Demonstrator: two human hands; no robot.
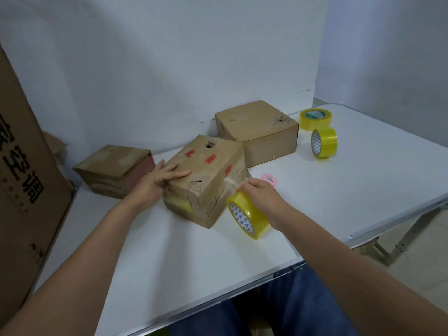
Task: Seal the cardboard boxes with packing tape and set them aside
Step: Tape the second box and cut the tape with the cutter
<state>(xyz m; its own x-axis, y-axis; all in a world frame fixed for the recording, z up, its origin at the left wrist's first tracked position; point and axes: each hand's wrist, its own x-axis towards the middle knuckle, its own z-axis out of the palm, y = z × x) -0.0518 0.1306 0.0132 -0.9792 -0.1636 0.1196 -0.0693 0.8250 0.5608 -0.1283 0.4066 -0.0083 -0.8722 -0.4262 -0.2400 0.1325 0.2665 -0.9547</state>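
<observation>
A worn cardboard box [206, 180] with red marks sits in the middle of the white table [169, 251]. My left hand [157, 183] lies flat on the box's top left edge, fingers spread. My right hand [259, 192] grips a yellow tape roll [247, 215] beside the box's right side. A strip of tape runs from the roll onto that side of the box. A second cardboard box [259, 132] stands behind it, and a third box [116, 168] sits at the left.
Two more yellow tape rolls [315, 118] [324, 143] stand at the back right. A small pink cutter [269, 179] lies just behind my right hand. A large printed carton [24, 178] leans at the left edge. A white wall closes the back.
</observation>
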